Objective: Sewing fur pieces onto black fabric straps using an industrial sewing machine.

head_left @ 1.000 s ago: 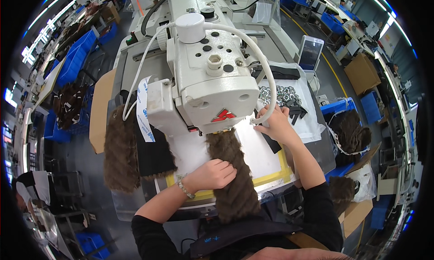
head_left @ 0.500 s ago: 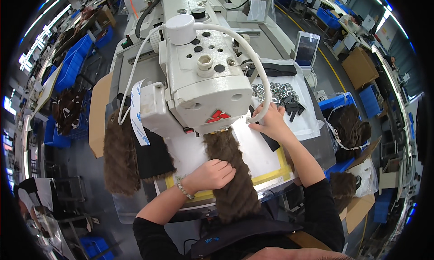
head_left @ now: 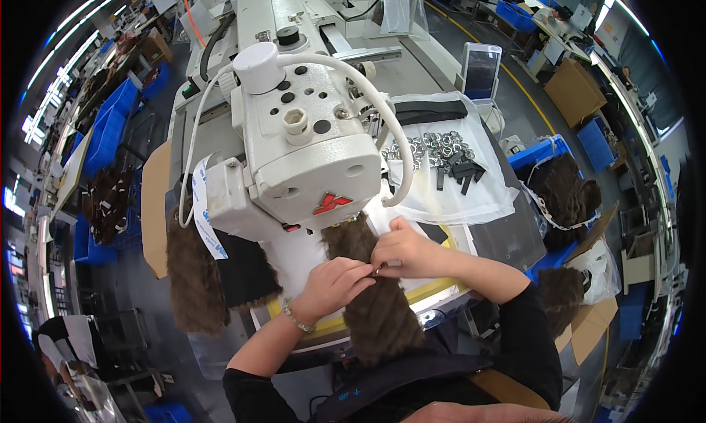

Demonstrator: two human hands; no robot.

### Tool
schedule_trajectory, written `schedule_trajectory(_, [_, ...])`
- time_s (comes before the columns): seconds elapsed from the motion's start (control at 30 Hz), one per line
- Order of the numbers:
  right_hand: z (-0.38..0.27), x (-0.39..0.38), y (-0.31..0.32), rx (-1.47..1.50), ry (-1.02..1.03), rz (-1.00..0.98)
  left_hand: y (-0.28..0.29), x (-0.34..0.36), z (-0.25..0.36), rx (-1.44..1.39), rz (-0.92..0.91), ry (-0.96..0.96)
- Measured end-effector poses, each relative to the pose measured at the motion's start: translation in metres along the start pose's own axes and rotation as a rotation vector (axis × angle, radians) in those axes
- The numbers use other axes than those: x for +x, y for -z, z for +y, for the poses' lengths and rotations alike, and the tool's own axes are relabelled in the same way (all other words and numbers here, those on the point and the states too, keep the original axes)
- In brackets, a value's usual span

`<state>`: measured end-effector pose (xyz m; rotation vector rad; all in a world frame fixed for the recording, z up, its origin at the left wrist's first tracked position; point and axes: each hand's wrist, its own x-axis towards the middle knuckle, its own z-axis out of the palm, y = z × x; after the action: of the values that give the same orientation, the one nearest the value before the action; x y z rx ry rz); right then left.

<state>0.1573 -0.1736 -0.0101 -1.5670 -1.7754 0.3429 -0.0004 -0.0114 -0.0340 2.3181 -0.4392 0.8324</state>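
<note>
A long strip of brown fur (head_left: 382,316) runs from under the white sewing machine's head (head_left: 316,165) towards me, over the table's near edge. My left hand (head_left: 334,282) rests on the strip with its fingers closed. Against its fingertips, my right hand (head_left: 408,252) pinches a small shiny metal piece (head_left: 377,271), mostly covered by the fingers. What the left fingers themselves grip is hidden. White sheeting with a yellow border (head_left: 456,235) lies beneath the work.
Right of the machine, loose metal rings (head_left: 441,147) and black tabs (head_left: 462,169) lie on a white plastic sheet (head_left: 485,206). More brown fur (head_left: 195,283) and a black panel (head_left: 246,272) hang at the left. A small screen (head_left: 482,70) stands behind the sheet.
My right hand has come back from beside the rings to the fur strip, meeting my left hand, and now holds a small metal piece. The whole view has shifted slightly.
</note>
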Motion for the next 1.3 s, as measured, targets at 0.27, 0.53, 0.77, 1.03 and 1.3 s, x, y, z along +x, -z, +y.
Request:
schedule_trajectory(0.27, [-0.019,-0.002,-0.016,-0.066,-0.072,0.03,-0.001,-0.002,0.001,-0.08,-0.069,0.014])
schedule_trajectory(0.53, [-0.009,-0.003,-0.021,-0.014,-0.094,0.095,-0.001,0.002,0.003,-0.037,-0.056,0.171])
schedule_trajectory(0.77, [-0.004,0.002,0.0,0.005,0.005,0.094,0.002,0.001,0.002,-0.139,-0.052,0.385])
schedule_trajectory(1.03, [0.037,-0.024,0.108,-0.439,-0.264,0.054,0.006,0.0,-0.001,-0.346,0.081,0.765])
schedule_trajectory(1.3, [0.076,-0.037,0.105,-0.662,-0.444,-0.017,0.005,-0.002,-0.009,-0.333,0.154,0.732])
